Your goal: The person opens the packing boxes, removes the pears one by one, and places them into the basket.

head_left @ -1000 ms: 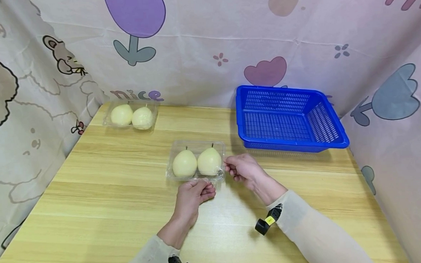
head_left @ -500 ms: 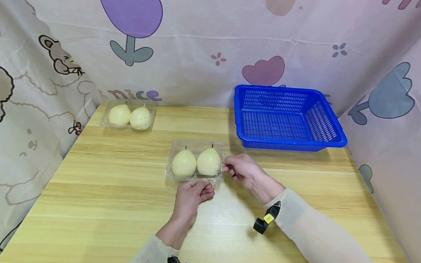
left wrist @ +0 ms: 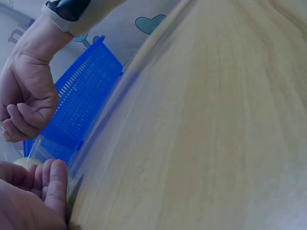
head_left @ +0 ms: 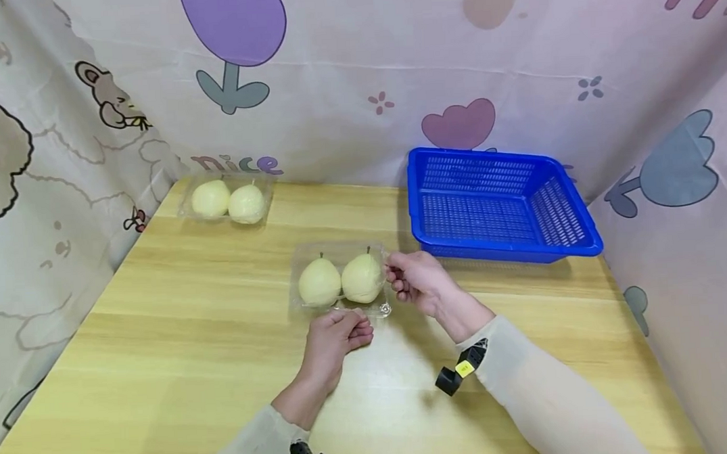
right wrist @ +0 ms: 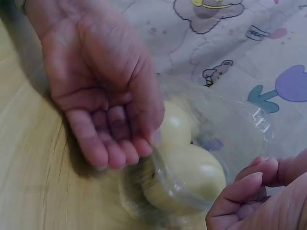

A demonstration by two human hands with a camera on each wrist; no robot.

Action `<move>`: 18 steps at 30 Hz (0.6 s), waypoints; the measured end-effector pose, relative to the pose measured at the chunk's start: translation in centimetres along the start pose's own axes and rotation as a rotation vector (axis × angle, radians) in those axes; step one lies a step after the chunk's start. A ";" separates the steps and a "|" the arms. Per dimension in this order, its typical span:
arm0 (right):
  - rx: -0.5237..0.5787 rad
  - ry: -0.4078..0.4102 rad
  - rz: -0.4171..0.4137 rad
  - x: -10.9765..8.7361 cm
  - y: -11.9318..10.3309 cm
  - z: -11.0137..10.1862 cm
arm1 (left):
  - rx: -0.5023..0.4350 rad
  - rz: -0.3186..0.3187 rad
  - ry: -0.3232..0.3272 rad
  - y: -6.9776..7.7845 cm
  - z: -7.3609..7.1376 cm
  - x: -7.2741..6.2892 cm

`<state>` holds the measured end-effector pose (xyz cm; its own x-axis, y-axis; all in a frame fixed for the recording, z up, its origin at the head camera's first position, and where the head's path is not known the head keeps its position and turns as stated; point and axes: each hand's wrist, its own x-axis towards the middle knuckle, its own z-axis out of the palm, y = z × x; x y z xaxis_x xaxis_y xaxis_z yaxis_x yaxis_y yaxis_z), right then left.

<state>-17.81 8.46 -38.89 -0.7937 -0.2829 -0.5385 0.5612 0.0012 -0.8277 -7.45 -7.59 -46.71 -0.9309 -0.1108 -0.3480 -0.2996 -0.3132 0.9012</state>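
Observation:
A clear plastic clamshell box [head_left: 300, 311] with two pale yellow pears [head_left: 319, 282] inside sits mid-table. My left hand [head_left: 338, 336] pinches the box's front edge between thumb and fingers. At the right side, my right hand [head_left: 419, 282] grips the lid's edge between thumb and forefinger. The lid [right wrist: 259, 129] stands partly raised on that side, a gap showing above the base's front right corner. In the right wrist view, the other pear [right wrist: 189, 177] shows through the plastic.
Another clear box with two pears [head_left: 247, 203] stands at the table's back left corner. A blue plastic basket [head_left: 505, 251] is at the back right, just beyond my right hand. Printed curtains [head_left: 332, 72] hang behind and beside the wooden table [head_left: 180, 343].
My right hand has moved up slightly, and the lid's right front edge has come up from the base with it. The left hand keeps its place at the front edge.

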 end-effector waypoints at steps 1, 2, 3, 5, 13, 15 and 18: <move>0.026 0.001 0.006 0.0 0.0 -0.1 | 0.002 -0.003 -0.007 0.0 0.0 0.1; 0.052 0.002 0.008 0.1 -0.1 -0.2 | 0.006 -0.005 -0.012 0.0 0.0 0.1; 0.078 0.001 0.006 0.1 -0.2 -0.2 | 0.007 -0.009 -0.014 0.0 0.0 0.2; 0.124 -0.002 0.001 0.1 -0.6 -0.3 | 0.007 -0.017 -0.011 0.1 0.1 0.1; 0.168 -0.008 0.035 0.1 -1.8 -0.7 | -0.006 -0.033 -0.016 0.3 0.1 0.0; 0.168 -0.006 0.029 0.2 -1.9 -0.8 | -0.010 -0.035 -0.021 0.3 0.0 0.0; 0.179 0.004 0.019 0.5 -2.1 -0.9 | -0.011 -0.040 -0.028 0.2 0.0 0.1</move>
<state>-19.64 9.15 -37.54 -0.7834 -0.2809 -0.5545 0.6084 -0.1641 -0.7765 -7.56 -7.70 -46.57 -0.9238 -0.0718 -0.3762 -0.3344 -0.3275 0.8837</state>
